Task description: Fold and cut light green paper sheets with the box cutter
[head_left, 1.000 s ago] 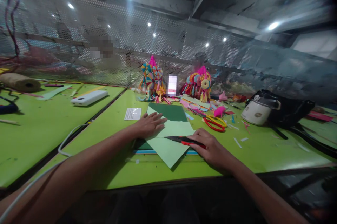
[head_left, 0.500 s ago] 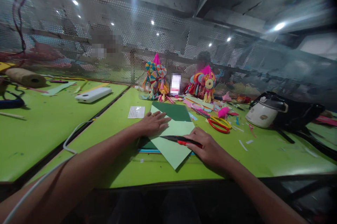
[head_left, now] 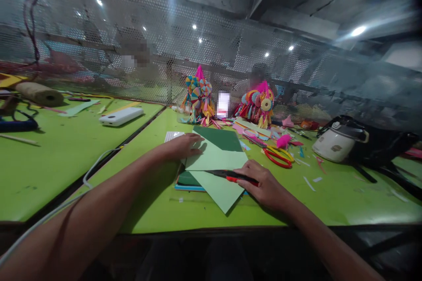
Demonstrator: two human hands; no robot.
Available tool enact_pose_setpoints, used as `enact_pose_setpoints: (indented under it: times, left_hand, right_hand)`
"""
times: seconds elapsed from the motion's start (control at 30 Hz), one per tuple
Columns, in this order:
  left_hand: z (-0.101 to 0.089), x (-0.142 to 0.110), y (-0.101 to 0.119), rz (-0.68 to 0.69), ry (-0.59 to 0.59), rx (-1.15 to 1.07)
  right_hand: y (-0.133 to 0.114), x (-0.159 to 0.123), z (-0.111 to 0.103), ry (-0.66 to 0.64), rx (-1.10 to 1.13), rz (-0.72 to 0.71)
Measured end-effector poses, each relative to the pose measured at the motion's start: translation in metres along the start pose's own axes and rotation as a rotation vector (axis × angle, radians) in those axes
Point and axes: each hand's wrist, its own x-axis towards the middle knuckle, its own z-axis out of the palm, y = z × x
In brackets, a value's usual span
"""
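Note:
My left hand (head_left: 181,145) lies flat, fingers stretched, on the left edge of a light green paper sheet (head_left: 217,175). This sheet lies over a dark green sheet (head_left: 221,138) and a dark pad (head_left: 187,180) on the green table (head_left: 165,210). My right hand (head_left: 265,184) is closed around a black-and-red cutter knife (head_left: 232,176), whose blade rests across the light green sheet.
Red-and-yellow scissors (head_left: 278,156) lie right of the sheets among paper scraps. Two colourful tasselled paper ornaments (head_left: 198,98) (head_left: 259,105) stand at the back by a mesh screen. A white pot (head_left: 336,142) and black bag (head_left: 382,144) sit right. A white box (head_left: 121,116), twine roll (head_left: 39,93) and cable (head_left: 95,166) lie left.
My left hand slid back and left along the light green sheet toward its far left edge. The right hand with the cutter has stayed about where it was.

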Motion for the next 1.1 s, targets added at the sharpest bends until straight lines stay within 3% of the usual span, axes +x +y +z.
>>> enact_pose_setpoints:
  times: [0.43,1.1]
  left_hand:
    - [0.008,-0.007,0.003,0.001,-0.026,0.146]
    - [0.010,-0.008,0.004,-0.033,-0.060,0.142]
  right_hand:
    - [-0.004,0.013,0.004,-0.006,-0.039,-0.060]
    - [-0.013,0.017,0.010,-0.028,0.016,-0.065]
